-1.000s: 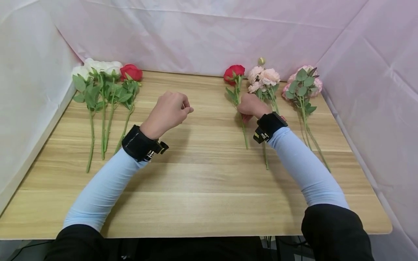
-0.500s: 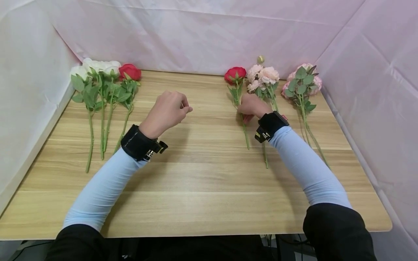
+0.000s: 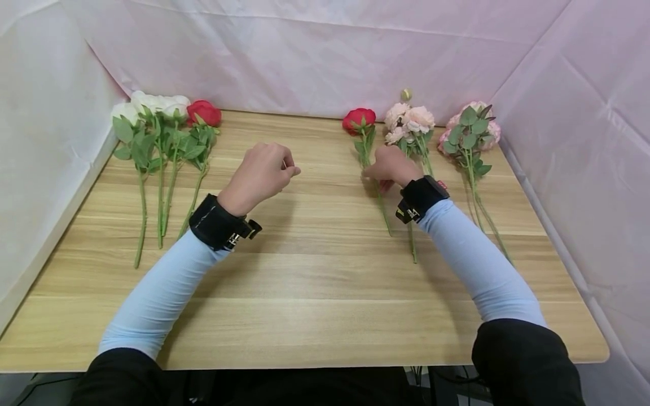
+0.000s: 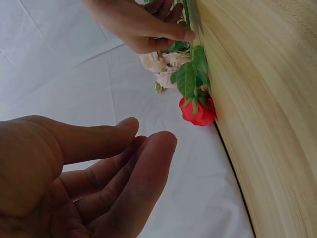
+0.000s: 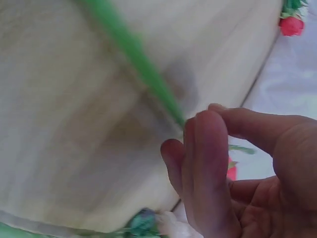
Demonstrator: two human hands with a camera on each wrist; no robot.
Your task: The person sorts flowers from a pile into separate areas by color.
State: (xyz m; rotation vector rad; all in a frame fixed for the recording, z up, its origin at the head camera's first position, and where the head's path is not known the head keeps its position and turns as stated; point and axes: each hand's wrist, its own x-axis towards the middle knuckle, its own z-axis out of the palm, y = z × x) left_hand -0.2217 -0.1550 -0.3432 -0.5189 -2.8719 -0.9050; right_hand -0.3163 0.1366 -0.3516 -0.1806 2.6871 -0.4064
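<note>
My right hand (image 3: pixel 394 165) pinches the green stem of a red rose (image 3: pixel 359 120) between thumb and fingers, low over the table. In the right wrist view the stem (image 5: pixel 143 69) runs up to the left from the fingertips. The bloom points away from me, toward the back edge. My left hand (image 3: pixel 262 171) hovers over the middle of the table with nothing in it. Its fingers hang loosely curled, thumb near the fingertips, as the left wrist view shows. Just right of the rose lie pale pink flowers (image 3: pixel 417 119), their stems partly hidden under my right hand.
White roses (image 3: pixel 159 104) and another red rose (image 3: pixel 204 112) lie at the left of the wooden table (image 3: pixel 325 316), stems toward me. Darker pink flowers (image 3: pixel 492 132) lie at the right. White cloth walls (image 3: pixel 304 56) stand behind and at both sides.
The red rose in my right hand has turned slightly: its bloom shifted left and its stem end shifted right and toward me. My left hand has stayed in place.
</note>
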